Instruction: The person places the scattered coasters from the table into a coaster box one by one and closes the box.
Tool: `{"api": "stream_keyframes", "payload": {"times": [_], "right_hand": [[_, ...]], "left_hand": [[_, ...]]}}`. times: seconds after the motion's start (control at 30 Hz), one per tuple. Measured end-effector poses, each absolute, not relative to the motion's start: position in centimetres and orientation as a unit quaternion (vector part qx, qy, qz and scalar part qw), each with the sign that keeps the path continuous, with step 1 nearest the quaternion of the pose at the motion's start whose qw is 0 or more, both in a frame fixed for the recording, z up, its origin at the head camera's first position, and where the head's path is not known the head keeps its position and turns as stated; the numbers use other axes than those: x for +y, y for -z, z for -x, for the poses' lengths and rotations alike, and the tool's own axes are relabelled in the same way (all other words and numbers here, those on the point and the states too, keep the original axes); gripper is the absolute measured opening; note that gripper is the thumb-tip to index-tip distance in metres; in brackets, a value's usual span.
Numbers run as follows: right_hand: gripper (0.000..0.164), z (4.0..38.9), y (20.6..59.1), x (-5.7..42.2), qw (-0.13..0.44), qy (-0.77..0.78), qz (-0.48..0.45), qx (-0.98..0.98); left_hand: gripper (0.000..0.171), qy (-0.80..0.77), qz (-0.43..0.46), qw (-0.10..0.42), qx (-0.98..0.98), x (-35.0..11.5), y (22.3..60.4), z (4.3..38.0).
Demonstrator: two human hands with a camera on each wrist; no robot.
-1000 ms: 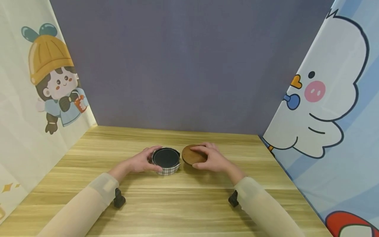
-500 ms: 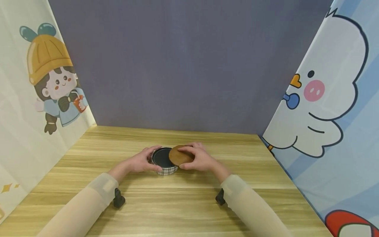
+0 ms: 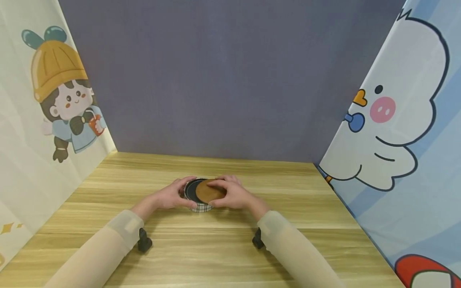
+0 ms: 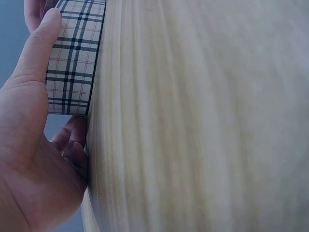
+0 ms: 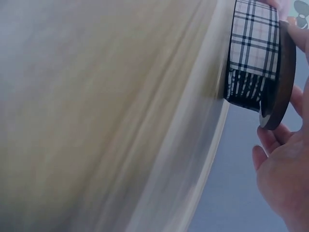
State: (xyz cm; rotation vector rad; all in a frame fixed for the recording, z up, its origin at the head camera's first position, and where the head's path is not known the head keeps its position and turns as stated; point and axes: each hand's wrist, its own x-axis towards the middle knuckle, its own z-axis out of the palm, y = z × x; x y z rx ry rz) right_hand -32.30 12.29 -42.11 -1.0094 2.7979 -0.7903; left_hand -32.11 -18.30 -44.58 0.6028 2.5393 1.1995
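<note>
A round coaster holder (image 3: 201, 208) with a plaid outer wall and a black inside stands on the wooden table. My left hand (image 3: 167, 197) grips its left side, thumb at the front and fingers behind. The left wrist view shows that thumb (image 4: 41, 43) lying along the plaid wall. My right hand (image 3: 235, 195) holds a round brown coaster (image 3: 207, 193) by its edge, thumb in front and fingers behind. The coaster overlaps the right part of the holder, leaving a black crescent in sight at left. In the right wrist view, a gap in the plaid wall shows a black-and-white striped surface (image 5: 245, 87).
The wood-grain table (image 3: 201, 252) reaches back to a grey-purple panel (image 3: 216, 80). A cartoon-printed curtain (image 3: 21, 140) hangs on the left and another (image 3: 389, 152) on the right. Black wrist mounts (image 3: 145, 241) show below both cuffs.
My right hand has carried the brown coaster leftward, from beside the plaid holder to over its right part. The left hand and the holder have stayed in place.
</note>
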Motion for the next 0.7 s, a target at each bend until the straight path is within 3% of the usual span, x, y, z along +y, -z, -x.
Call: {"api": "stream_keyframes", "payload": {"times": [0.7], "right_hand": [[0.07,32.9,42.2,10.0,0.065,0.251,0.33,0.908]], "left_hand": [[0.115,-0.401,-0.211,0.138,0.881,-18.3,44.5,32.1]]}}
